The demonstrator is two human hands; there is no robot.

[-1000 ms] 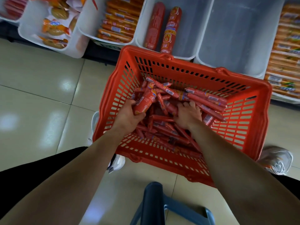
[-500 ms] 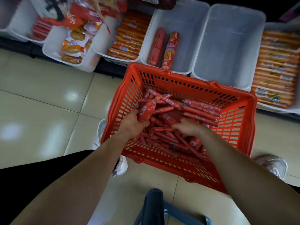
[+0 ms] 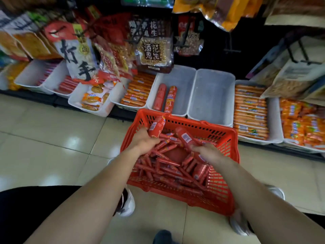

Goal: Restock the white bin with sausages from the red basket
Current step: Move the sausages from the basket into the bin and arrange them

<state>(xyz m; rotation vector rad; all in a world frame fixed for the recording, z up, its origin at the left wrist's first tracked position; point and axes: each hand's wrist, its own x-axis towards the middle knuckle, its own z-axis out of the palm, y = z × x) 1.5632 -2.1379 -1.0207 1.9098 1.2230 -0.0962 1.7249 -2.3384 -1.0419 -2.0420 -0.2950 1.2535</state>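
The red basket (image 3: 226,138) stands on the floor in front of me, filled with several thin red sausages and a few thick ones. My left hand (image 3: 143,140) grips a thick red sausage (image 3: 157,126), lifted over the basket's far left corner. My right hand (image 3: 208,153) holds another thick red sausage (image 3: 185,138) above the pile. Just beyond the basket sits a white bin (image 3: 182,74) with two thick red sausages (image 3: 165,99) lying along its left side. Beside it on the right is a second white bin (image 3: 212,95) with nothing in it.
More white bins line the low shelf: orange sausage packs (image 3: 137,91) to the left, snack packets (image 3: 93,98) further left, orange packs (image 3: 250,111) to the right. Snack bags (image 3: 153,50) hang above the bins. My shoes (image 3: 127,203) flank the basket on the tiled floor.
Both hands have risen out of the pile, each now holding a thick sausage. The view has tilted up, so the hanging bags and the whole row of bins show.
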